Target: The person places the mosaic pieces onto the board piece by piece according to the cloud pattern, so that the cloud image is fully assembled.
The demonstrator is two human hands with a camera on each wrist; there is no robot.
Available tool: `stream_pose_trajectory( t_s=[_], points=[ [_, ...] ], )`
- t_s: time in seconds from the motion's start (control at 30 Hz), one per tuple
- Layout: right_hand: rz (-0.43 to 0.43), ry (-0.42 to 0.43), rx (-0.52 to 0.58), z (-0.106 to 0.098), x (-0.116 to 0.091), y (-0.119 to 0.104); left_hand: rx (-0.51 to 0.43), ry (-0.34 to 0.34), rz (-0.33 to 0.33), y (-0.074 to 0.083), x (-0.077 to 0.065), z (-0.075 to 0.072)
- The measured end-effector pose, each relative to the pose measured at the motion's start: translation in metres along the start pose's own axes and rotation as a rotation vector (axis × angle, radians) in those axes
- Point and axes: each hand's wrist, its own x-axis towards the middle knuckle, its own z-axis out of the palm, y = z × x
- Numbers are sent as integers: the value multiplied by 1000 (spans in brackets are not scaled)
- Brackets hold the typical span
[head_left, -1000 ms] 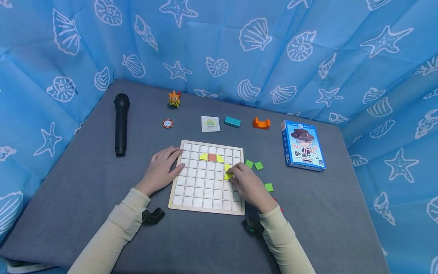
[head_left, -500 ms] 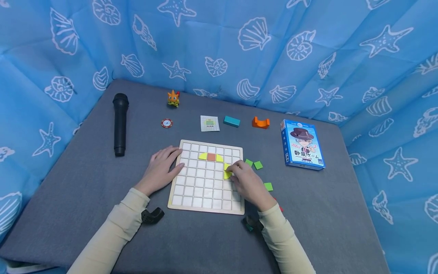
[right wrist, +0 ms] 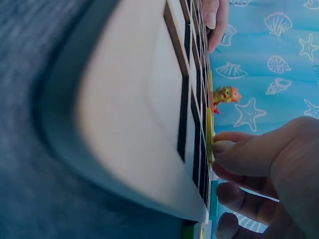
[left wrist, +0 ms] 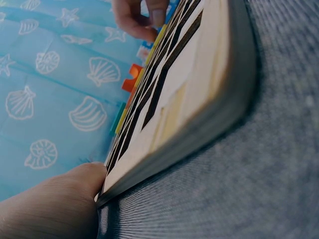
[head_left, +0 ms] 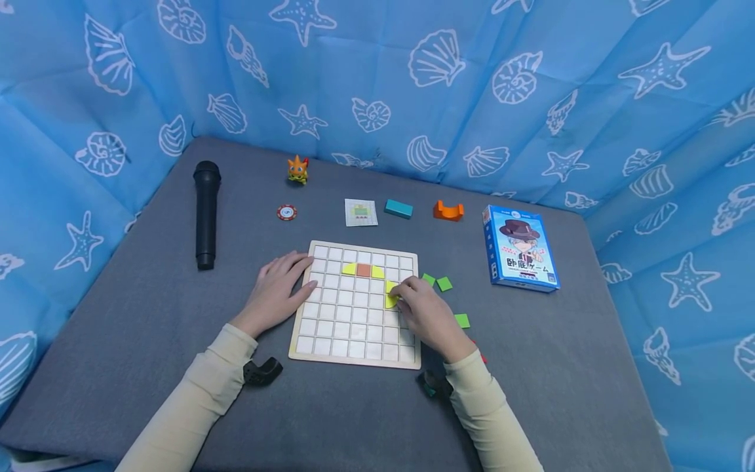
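A white gridded wooden board (head_left: 342, 329) lies on the grey table. My left hand (head_left: 274, 294) rests on its left edge with the fingers extended. Toward the board's right side, my right hand (head_left: 429, 313) pinches a yellow tile (head_left: 389, 303) with thumb and forefinger, at the grid surface. In the right wrist view the yellow tile (right wrist: 209, 134) stands slightly proud of the grid. Another yellow patch shows just above it, partly hidden by the fingers. Higher on the grid, a brown tile (head_left: 364, 270) sits between two rounded yellow tiles. Green tiles (head_left: 444, 284) lie right of the board.
Along the back are a toy figure (head_left: 297, 170), a poker chip (head_left: 287, 212), a pattern card (head_left: 361, 213), a teal block (head_left: 398, 209) and an orange block (head_left: 448, 211). A black microphone (head_left: 206, 216) lies left, a blue game box (head_left: 522, 249) right. Red pieces are partly hidden by the right wrist.
The right fingers have shifted slightly on the yellow tile, which now looks flush with the yellow patch above it. The left hand stays on the board edge.
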Motion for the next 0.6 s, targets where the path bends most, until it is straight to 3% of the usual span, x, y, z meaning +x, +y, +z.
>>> stream_pose_trajectory(
  t_s=[0.33,0.6],
  points=[
    [-10,13,16,-3,0,3,11,-5,-8,-2,0,2],
    [140,34,-15,-27,-7,31,9,3,-1,-3,0,3]
  ],
)
